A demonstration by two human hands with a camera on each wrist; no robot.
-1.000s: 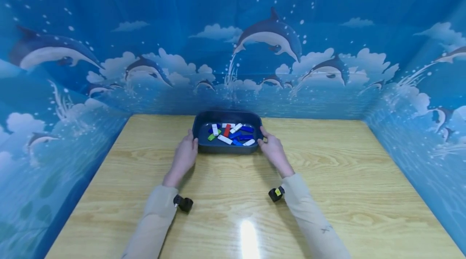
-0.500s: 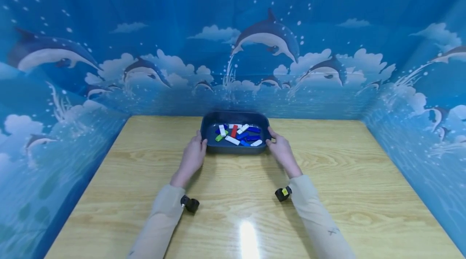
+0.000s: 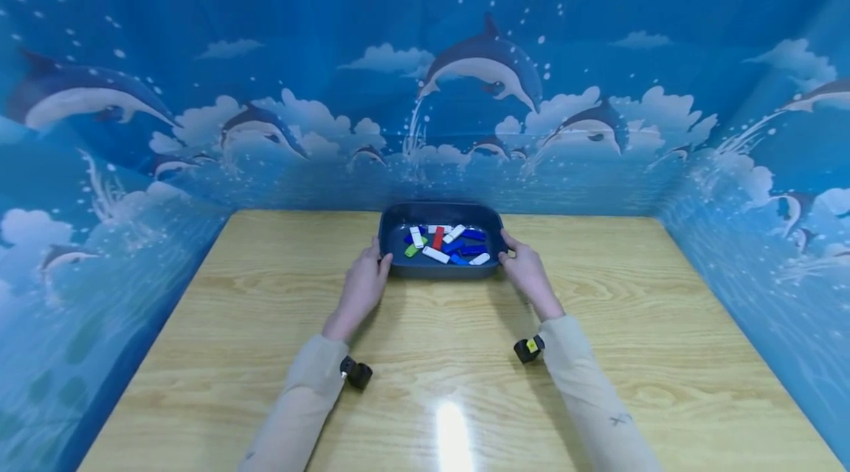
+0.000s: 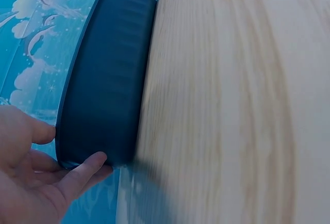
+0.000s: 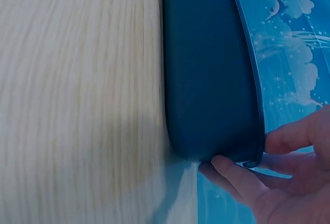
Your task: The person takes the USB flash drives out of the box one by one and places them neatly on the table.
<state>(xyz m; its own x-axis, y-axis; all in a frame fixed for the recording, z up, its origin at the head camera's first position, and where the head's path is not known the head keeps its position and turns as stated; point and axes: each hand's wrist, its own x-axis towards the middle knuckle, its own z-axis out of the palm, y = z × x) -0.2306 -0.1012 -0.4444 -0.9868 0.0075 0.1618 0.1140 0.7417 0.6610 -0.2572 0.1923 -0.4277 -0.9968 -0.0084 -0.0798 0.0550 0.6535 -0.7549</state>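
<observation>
A dark blue plastic tray (image 3: 445, 273) stands at the back of the table, with rounded corners and a raised rim. Several USB flash drives lie jumbled inside, among them a red one (image 3: 438, 237), a green one (image 3: 412, 251) and a white one (image 3: 435, 255); others are blue. My left hand (image 3: 361, 284) grips the tray's left end, thumb and fingers around the rim and side wall in the left wrist view. At the opposite end my right hand (image 3: 529, 274) holds the tray likewise. Both wrist views show its outer wall (image 4: 103, 69) low over the wood, its inside hidden.
The wood-grain table (image 3: 598, 310) extends toward me and to both sides. A blue dolphin-print curtain (image 3: 319, 177) rises right behind the tray and along the left and right table edges. Black wrist cameras (image 3: 358, 376) sit on both sleeves.
Both hands have moved the tray a short way to the right along the back of the table, with the flash drives inside. Their grip on its ends stays the same.
</observation>
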